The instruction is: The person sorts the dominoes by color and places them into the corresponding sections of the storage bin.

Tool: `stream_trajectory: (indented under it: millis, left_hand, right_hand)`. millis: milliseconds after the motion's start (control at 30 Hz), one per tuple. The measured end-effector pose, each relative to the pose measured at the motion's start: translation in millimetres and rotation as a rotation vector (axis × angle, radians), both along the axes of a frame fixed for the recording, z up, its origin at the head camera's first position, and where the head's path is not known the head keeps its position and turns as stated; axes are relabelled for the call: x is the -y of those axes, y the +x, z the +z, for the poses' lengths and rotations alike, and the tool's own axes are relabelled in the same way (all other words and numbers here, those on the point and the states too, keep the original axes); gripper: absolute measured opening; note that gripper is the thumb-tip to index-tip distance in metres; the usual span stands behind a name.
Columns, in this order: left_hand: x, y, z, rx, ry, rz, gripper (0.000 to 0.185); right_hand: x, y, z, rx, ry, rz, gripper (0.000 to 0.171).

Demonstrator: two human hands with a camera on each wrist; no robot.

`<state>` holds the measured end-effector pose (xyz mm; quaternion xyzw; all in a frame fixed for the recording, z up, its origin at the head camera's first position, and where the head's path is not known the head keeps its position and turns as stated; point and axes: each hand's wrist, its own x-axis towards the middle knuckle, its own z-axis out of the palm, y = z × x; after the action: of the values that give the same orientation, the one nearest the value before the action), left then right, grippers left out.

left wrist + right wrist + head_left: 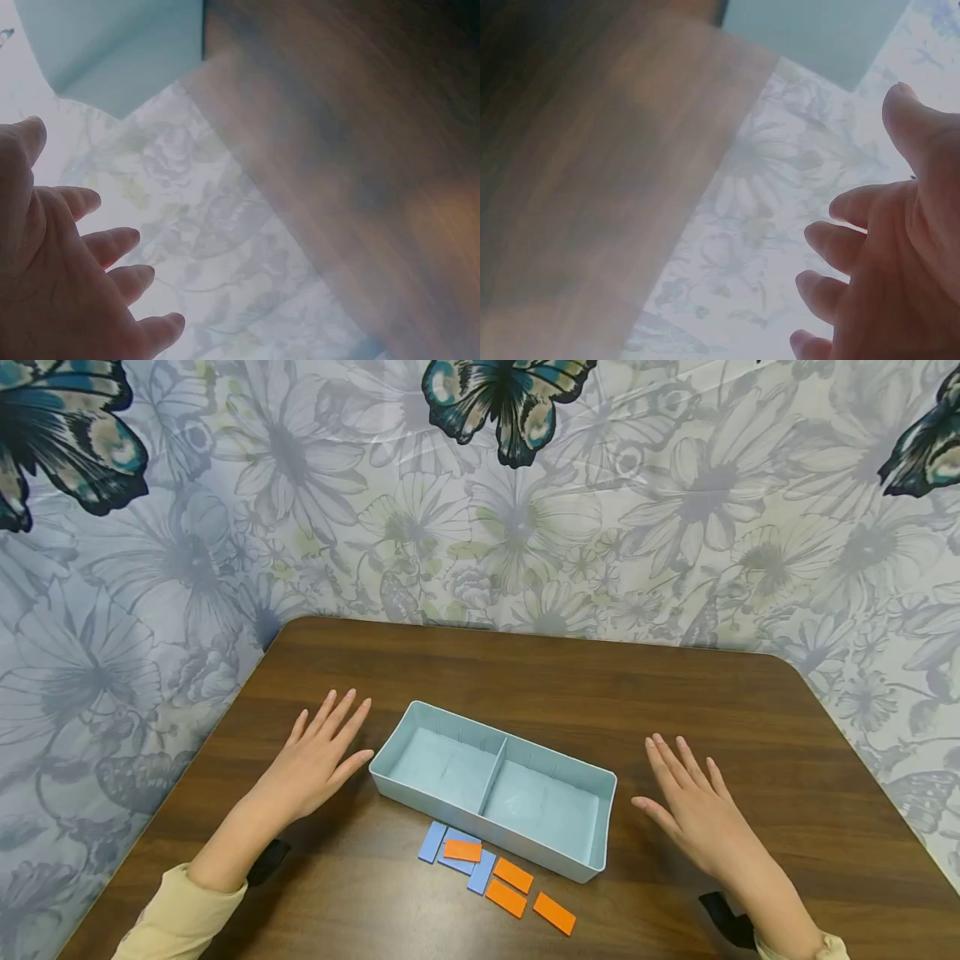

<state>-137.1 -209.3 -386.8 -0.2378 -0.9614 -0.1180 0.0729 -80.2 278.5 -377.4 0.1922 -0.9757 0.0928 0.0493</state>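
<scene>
A light blue plastic box with a divider across its middle lies at a slant on the table, both compartments bare. My left hand hovers at its left end, fingers spread and thumb tip close to the corner. To the right of the box, my right hand is held out with straight fingers, holding nothing. Flat blue tiles and several orange tiles lie loose along the box's near side. One orange tile rests on top of a blue one. Each wrist view shows its hand's palm side, with the box beyond.
The brown wooden table has rounded far corners. Behind it hangs a floral wall covering with dark butterflies. A black strap sits at the left wrist, another black strap at the right.
</scene>
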Motion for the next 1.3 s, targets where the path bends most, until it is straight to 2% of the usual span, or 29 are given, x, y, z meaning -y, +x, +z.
stream_trajectory:
  millis: [500,833,1300]
  left_hand:
    - [-17,16.7,14.0,-0.038,0.005,-0.072,0.070]
    - [-31,27.6,16.7,-0.022,0.023,-0.118,0.070]
    - [-43,36.1,12.8,-0.032,0.072,-0.229,0.066]
  right_hand:
    - [24,16.7,16.6,-0.044,0.003,0.064,0.080]
    - [35,19.9,14.4,-0.045,-0.012,0.088,0.082]
    - [45,24.6,10.8,0.093,-0.030,0.120,0.086]
